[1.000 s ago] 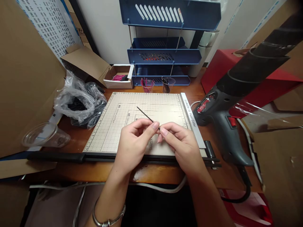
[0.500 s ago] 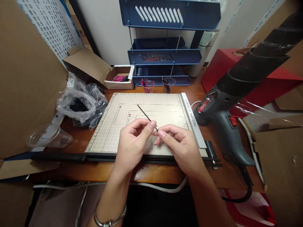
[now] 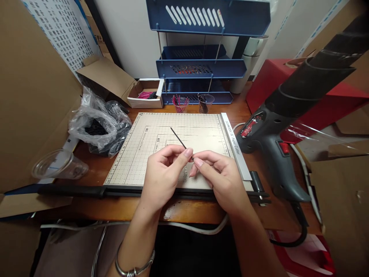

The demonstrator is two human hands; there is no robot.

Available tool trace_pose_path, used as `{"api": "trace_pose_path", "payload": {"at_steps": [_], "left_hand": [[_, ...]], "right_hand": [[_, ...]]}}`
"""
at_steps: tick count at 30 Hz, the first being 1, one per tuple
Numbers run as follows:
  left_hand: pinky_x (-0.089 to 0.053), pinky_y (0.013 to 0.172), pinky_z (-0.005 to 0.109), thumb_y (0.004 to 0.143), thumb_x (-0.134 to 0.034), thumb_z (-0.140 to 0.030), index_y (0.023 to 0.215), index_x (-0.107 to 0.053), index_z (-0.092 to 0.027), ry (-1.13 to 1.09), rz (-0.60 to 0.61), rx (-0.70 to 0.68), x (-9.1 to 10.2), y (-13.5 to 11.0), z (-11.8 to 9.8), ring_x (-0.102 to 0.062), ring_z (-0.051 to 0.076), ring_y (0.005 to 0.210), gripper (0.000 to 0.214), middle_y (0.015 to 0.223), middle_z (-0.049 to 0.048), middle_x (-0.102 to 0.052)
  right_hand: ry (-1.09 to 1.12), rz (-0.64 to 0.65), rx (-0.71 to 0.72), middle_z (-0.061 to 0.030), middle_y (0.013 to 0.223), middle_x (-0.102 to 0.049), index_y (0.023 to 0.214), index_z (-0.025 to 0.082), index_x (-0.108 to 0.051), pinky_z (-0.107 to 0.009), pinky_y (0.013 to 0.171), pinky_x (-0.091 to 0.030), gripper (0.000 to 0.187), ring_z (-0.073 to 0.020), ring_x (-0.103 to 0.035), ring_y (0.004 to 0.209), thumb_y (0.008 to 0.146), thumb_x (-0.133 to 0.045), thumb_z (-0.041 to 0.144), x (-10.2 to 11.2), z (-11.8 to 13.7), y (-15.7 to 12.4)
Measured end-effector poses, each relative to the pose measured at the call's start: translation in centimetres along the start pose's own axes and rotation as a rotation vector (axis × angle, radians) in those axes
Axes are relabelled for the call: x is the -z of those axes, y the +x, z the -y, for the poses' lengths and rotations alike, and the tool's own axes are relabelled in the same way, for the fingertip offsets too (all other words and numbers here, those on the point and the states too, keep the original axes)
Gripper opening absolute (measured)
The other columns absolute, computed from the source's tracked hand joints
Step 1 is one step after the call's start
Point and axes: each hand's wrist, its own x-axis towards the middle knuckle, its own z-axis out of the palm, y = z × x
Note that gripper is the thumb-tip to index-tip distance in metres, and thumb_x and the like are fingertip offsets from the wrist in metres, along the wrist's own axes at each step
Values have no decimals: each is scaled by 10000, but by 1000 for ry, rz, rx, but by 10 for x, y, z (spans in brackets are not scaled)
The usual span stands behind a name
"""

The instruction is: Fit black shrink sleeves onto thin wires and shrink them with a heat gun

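Observation:
A thin black wire (image 3: 177,136) slants across the front of me over the paper cutter board (image 3: 135,154). My left hand (image 3: 161,173) pinches it between thumb and forefinger, and its long far part sticks out up and to the left. My right hand (image 3: 223,177) is closed at the lower end, thumb against forefinger, right beside the left fingertips. A short dark bit shows between the two pinches; the very tip is hidden by the right fingers. Both hands hover above the gridded board.
Plastic cups of pink pieces (image 3: 180,104) and dark pieces (image 3: 205,104) stand behind the board. A heat gun (image 3: 276,119) is at right, a plastic bag (image 3: 98,127) and clear cup (image 3: 62,165) at left. The cutter's black handle (image 3: 72,191) runs along the front.
The wire and both fingertips have shifted slightly to the right. The gap between the two pinches looks a little smaller. Both hands keep their grip.

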Motion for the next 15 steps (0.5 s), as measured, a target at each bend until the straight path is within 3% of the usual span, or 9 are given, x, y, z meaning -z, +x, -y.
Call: {"api": "trace_pose_path", "payload": {"at_steps": [2,8,12,15], "left_hand": [[-405,564,199,889,-828,-288,766,-748,-188,5,0,-1,1,0,0,-431,71,543,178,591,-63,-575],[-432,600,194,844,-871,-299,760,-761,-175,27,-7,15,1,-1,0,-555,88,643,186,696,-20,-695],[-438,608,199,834,-880,-285,761,-769,-181,42,-15,8,1,-1,0,-553,91,642,168,691,-23,-693],[-435,612,213,915,-811,-317,768,-768,-194,34,11,-11,1,-1,1,-494,86,598,196,657,-36,-648]], "right_hand": [[0,1,1,-13,674,-673,855,119,-733,-132,514,-423,246,-27,-498,514,920,-669,347,0,1,0],[-5,-30,12,-28,687,-690,800,129,-724,-145,614,-512,243,-78,-649,654,902,-687,347,-1,0,2],[-9,-39,12,-21,696,-701,773,138,-716,-154,629,-519,249,-75,-643,656,918,-681,337,-2,-1,2],[-7,-46,20,-20,700,-713,785,142,-720,-161,627,-518,242,-76,-635,653,922,-681,337,-2,-2,2]]}}
